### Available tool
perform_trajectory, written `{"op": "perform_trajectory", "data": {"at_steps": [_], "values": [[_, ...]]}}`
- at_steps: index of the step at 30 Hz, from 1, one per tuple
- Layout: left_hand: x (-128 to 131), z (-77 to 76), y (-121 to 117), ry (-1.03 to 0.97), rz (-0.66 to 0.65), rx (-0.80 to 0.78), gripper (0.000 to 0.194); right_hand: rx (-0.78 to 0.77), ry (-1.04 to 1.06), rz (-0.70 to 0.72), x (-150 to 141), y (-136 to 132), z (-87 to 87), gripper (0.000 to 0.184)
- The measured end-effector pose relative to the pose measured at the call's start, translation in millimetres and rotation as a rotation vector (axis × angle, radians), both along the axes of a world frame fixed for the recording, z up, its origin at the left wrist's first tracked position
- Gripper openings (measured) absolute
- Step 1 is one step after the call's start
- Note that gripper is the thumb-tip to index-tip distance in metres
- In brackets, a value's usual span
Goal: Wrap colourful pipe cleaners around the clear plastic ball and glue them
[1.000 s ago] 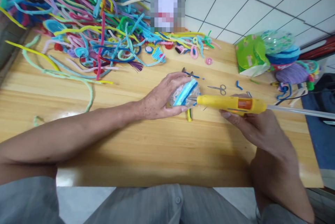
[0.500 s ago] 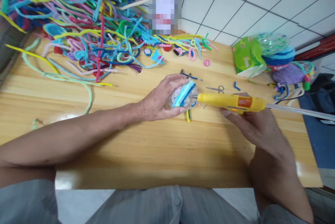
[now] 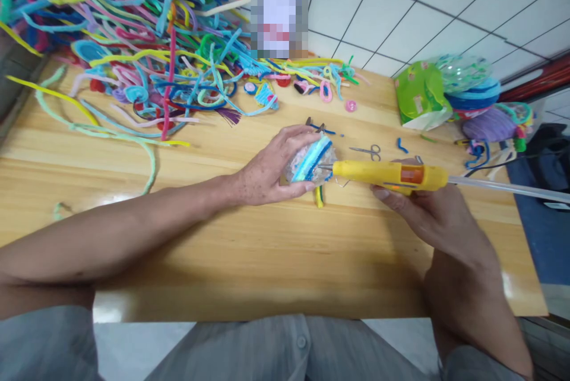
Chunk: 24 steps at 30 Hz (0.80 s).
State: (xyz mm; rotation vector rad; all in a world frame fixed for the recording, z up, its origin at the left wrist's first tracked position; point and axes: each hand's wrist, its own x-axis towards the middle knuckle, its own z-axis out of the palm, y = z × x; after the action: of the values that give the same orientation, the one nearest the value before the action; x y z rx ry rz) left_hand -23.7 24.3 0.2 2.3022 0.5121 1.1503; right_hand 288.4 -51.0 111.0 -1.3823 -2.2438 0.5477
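Note:
My left hand (image 3: 271, 167) is closed round a clear rounded plastic piece (image 3: 327, 158) with light blue and dark blue pipe cleaners (image 3: 312, 158) laid across it in a band. In my right hand (image 3: 431, 209) is a yellow hot glue gun (image 3: 369, 172), a clear glue stick (image 3: 499, 186) running out of its back. The gun's metal nozzle touches or nearly touches the piece beside the dark blue strip. Pliers (image 3: 315, 126), mostly hidden, lie behind my left fingers. A yellow and green pipe cleaner end (image 3: 319, 197) shows below the piece.
A heap of coloured pipe cleaners (image 3: 133, 43) covers the back left. Small scissors (image 3: 367, 151) and a blue snippet (image 3: 402, 145) lie beyond the gun. At the back right stand a green box (image 3: 418, 93) and a purple bundle (image 3: 485, 127). A white tiled wall (image 3: 392, 7) rises behind.
The glue gun's nozzle has shifted slightly left along the dark blue strip. My left hand and the piece stay almost still.

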Motion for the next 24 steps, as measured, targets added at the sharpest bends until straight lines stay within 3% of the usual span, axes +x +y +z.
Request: {"op": "perform_trajectory", "data": {"at_steps": [8,17,21,24], "values": [[0,-0.9,0,0.002,0.010,-0.006,0.082,-0.014,0.007,-0.019,0,1,-1.5,0.015],[0,-4.1,2,-0.015,0.002,0.003,0.084,-0.069,-0.009,-0.109,5,0,-2.8,0.037],[-2,-0.9,0,-0.002,0.022,0.005,0.080,-0.073,0.183,-0.246,30,1,9.9,0.033],[-3,2.2,-1,0.010,0.061,0.008,0.079,-0.023,0.227,-0.460,74,2,9.9,0.032]]}}
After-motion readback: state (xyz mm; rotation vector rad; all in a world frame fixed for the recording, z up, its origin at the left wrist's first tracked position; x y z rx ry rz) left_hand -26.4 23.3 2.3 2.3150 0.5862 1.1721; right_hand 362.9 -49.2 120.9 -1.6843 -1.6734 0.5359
